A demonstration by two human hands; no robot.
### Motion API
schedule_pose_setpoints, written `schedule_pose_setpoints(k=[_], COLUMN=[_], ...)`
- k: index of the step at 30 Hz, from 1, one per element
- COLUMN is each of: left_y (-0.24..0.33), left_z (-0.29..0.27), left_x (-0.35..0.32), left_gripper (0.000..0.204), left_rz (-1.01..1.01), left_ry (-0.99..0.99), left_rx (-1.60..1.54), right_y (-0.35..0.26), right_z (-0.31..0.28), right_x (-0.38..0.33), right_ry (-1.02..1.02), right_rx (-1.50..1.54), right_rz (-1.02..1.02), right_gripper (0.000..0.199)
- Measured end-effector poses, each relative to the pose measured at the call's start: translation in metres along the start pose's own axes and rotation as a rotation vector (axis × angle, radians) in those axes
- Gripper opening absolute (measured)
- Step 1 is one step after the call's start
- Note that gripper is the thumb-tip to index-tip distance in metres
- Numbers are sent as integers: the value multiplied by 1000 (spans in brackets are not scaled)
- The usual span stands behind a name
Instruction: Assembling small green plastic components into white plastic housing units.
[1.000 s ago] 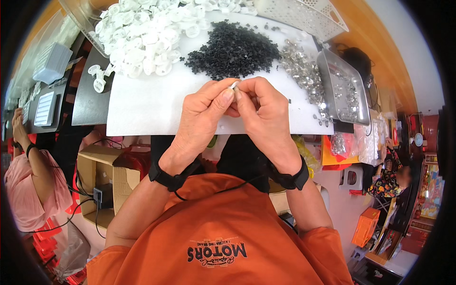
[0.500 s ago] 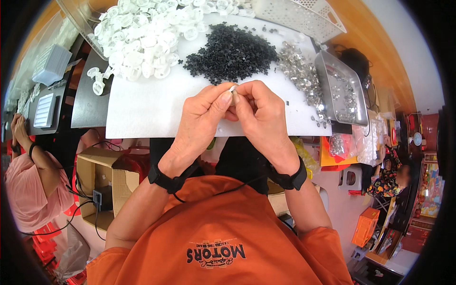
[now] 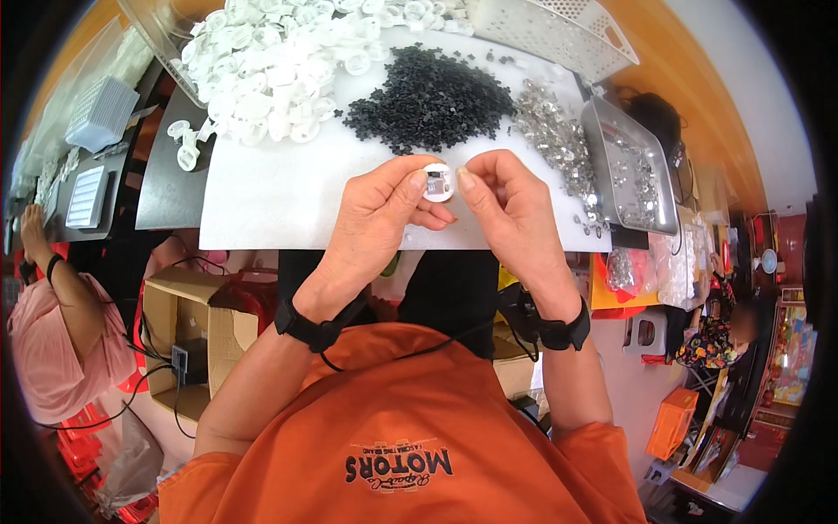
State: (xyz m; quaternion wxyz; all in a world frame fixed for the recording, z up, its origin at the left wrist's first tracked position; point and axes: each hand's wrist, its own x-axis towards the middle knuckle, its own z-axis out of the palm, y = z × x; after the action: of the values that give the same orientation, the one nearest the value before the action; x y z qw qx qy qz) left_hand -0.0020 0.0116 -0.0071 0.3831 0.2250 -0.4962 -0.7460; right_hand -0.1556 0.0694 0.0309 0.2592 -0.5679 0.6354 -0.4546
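Note:
My left hand (image 3: 377, 212) and my right hand (image 3: 509, 207) meet over the white table sheet (image 3: 279, 188), pinching a small round white plastic piece (image 3: 438, 182) with a dark insert in its middle. Both thumbs press on its edges. Just beyond my fingers lies a heap of small black parts (image 3: 432, 102). A big pile of white round plastic pieces (image 3: 262, 74) sits at the far left, and a scatter of small shiny metal parts (image 3: 552, 135) lies to the right.
A metal tray (image 3: 630, 170) with metal parts lies at the right edge, a white slotted basket (image 3: 550, 35) at the far right. Open cardboard boxes (image 3: 188, 336) stand below the table on the left. A person in pink (image 3: 61, 323) sits at the left.
My hands have turned slightly and the round white piece now faces up between my thumbs; before, only a thin pale edge showed between the fingertips.

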Motion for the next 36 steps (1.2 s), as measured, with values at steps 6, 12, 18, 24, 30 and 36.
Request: schedule_pose_setpoints(k=[6,12,18,24,30,36], left_y=[2,4,4,13,8,5], left_z=[2,6,5,-1,-2,-5], left_x=[3,3,0,-2,4,0], left_gripper=[30,21,18,32,53,40], left_rz=[-27,-45,-38,-156,-62,-73], left_ry=[-5,-13,12,-40,-49,-75], left_rx=[33,192,104,90,-72,47], right_y=[0,2,-6,-25,-37,-37], right_z=[-4,-2,-2,-26,-45,-83], right_x=[-2,-2,1,19,43,108], right_ry=[-103,-129,-192,-389,-446,-43], right_rx=[30,15,28,231,92,-17], right_rz=[88,72,82,334,339,199], right_gripper=[20,24,25,21,22,19])
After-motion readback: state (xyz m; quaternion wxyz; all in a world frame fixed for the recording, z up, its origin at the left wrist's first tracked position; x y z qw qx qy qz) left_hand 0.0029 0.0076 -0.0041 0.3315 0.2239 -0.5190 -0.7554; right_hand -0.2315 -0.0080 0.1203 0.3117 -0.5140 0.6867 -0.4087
